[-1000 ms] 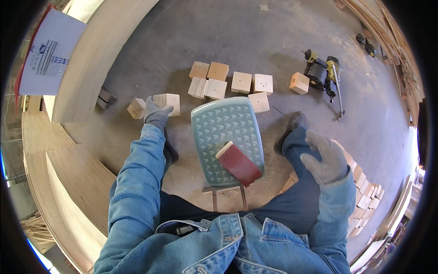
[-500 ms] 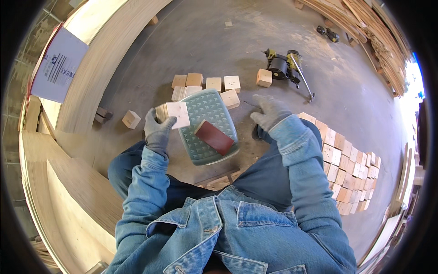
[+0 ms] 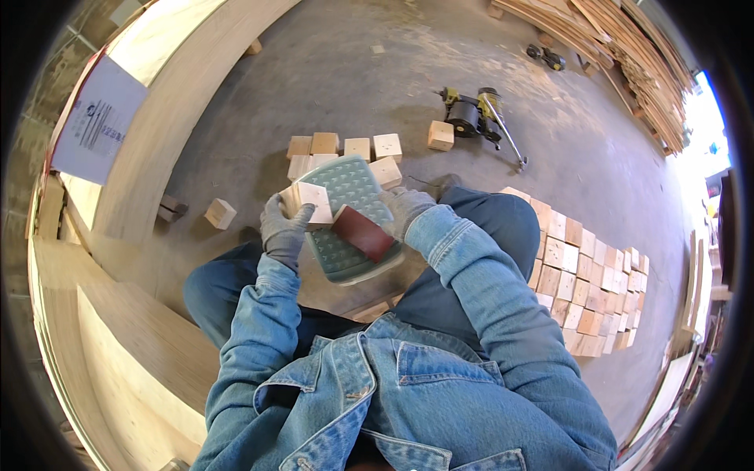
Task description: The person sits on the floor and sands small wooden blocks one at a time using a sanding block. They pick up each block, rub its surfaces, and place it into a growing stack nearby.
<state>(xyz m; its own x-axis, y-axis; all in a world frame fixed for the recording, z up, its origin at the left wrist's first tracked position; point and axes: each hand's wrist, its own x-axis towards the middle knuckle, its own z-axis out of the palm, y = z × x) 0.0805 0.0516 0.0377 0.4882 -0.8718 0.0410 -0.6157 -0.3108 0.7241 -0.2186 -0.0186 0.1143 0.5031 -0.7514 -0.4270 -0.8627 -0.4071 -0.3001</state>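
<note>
At the far left, a pale lavender panel (image 3: 100, 119) with a reddish edge carries several lines of dark print and a small round emblem. It rests against a long pale board (image 3: 169, 106). Right of this, a single wooden block (image 3: 221, 213) lies on the floor (image 3: 259, 118). The gloved left hand (image 3: 283, 232) has its fingers (image 3: 301, 218) closed around a pale wooden block with a smooth light face and a striped side (image 3: 316, 202). That block is over the left side of a green plastic stool (image 3: 345, 174) with a raised pattern; whether they touch, I cannot tell. Beyond the stool stands a cluster of blocks (image 3: 357, 149). A dark red block (image 3: 361, 234) lies slanted on its near half. The gloved right hand (image 3: 407, 209) is at the stool's right edge, fingers parted. Farther right are a black-and-yellow tool (image 3: 467, 119) and, nearer, rows of stacked blocks (image 3: 587, 275).
</note>
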